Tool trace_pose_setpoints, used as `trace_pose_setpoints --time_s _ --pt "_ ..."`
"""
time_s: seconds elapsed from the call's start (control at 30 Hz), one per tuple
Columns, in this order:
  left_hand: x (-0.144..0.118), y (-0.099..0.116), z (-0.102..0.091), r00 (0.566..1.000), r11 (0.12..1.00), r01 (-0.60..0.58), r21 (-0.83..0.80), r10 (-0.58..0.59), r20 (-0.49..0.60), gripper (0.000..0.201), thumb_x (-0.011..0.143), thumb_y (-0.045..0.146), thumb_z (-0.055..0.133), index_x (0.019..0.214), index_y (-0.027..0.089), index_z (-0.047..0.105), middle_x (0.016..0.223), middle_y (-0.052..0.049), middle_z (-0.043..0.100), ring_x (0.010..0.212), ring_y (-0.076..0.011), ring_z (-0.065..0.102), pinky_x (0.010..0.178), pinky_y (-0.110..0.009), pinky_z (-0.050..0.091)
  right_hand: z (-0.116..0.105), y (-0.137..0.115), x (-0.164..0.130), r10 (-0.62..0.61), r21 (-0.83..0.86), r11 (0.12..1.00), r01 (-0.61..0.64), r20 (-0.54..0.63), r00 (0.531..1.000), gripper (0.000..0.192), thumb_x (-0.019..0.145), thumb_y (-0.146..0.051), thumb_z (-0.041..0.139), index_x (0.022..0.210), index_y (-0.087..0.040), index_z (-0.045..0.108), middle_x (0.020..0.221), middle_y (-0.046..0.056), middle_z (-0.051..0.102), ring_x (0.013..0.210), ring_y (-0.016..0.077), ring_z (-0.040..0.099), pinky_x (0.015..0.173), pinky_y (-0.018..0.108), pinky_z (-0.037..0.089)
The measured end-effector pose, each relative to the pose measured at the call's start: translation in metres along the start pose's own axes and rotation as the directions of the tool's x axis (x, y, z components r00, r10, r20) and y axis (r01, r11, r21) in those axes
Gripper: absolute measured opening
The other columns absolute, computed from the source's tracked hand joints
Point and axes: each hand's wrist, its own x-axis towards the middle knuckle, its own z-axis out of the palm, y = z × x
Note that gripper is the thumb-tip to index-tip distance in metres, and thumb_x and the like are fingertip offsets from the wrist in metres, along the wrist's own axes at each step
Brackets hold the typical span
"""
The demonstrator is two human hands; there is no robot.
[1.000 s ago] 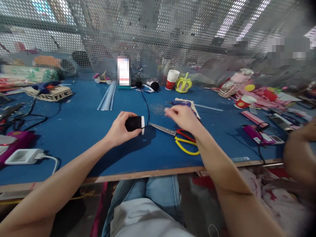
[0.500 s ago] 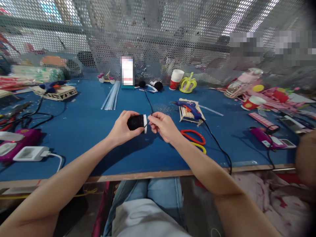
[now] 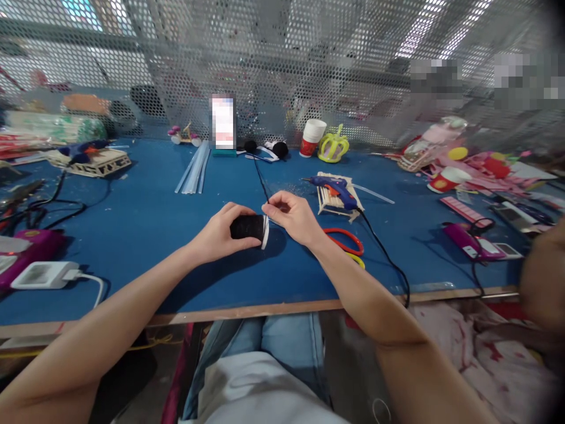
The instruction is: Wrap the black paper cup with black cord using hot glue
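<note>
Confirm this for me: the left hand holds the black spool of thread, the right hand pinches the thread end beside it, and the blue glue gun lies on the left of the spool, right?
Not quite. In the head view the blue glue gun lies on the right of the black spool of thread, on a small rack of wooden sticks. The rest holds: the left hand holds the spool and the right hand pinches the thread end beside it.

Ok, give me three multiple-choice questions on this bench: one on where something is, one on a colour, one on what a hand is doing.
1. Where does the blue glue gun lie?
A. on a stick rack right of the hands
B. in the paper cup
C. on the white charger

2. What colour is the thread on the spool?
A. red
B. black
C. yellow

3. What is the right hand doing?
A. lying flat
B. gripping scissors
C. pinching the thread end

Answers: 1 A, it rests on the wooden rack. 2 B, the wound thread is black. 3 C, fingertips are closed at the spool's white rim, which the left hand holds.
</note>
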Motion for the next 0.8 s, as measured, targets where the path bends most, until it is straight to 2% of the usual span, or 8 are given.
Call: trace_pose_setpoints --time_s 0.27,0.43,0.67,0.8 --pt "-0.0013 0.0036 -0.0011 0.998 0.998 -0.062 -0.001 0.062 0.012 0.048 0.073 0.045 0.065 0.109 0.019 0.051 0.102 -0.007 0.054 0.096 -0.0212 0.054 0.085 -0.037 0.045 0.0001 0.0037 0.0002 0.008 -0.040 0.999 -0.008 0.003 1.000 0.029 0.075 -0.046 0.061 0.068 -0.019 0.051 0.065 -0.003 0.051 0.059 0.0096 0.043 0.058 0.025 0.036" --pt "-0.0020 0.0054 -0.0008 0.994 0.994 -0.108 0.008 0.108 0.012 0.049 0.071 0.043 0.067 0.111 0.019 0.050 0.106 -0.008 0.052 0.101 -0.0224 0.052 0.088 -0.039 0.045 -0.0016 0.0052 0.0000 0.056 -0.058 0.997 -0.054 0.032 0.998 0.032 0.075 -0.049 0.059 0.068 -0.019 0.050 0.063 -0.003 0.049 0.059 0.0096 0.043 0.056 0.024 0.036" --pt "-0.0031 0.0075 -0.0005 0.989 0.987 -0.150 0.057 0.150 -0.003 0.051 0.072 0.043 0.068 0.113 0.019 0.049 0.109 -0.010 0.049 0.105 -0.0227 0.051 0.091 -0.039 0.044 -0.0025 0.0068 -0.0012 0.159 0.063 0.985 -0.163 0.065 0.985 0.032 0.073 -0.049 0.062 0.069 -0.020 0.049 0.054 -0.005 0.048 0.048 0.0082 0.043 0.047 0.023 0.036" --pt "-0.0046 0.0088 -0.0001 0.987 0.983 -0.161 0.087 0.161 -0.004 0.052 0.072 0.043 0.067 0.114 0.020 0.048 0.111 -0.010 0.048 0.107 -0.0242 0.050 0.092 -0.041 0.044 -0.0017 0.0073 -0.0019 0.213 0.162 0.962 -0.222 0.072 0.974 0.033 0.070 -0.049 0.065 0.068 -0.020 0.049 0.049 -0.006 0.049 0.044 0.0084 0.046 0.046 0.024 0.038"
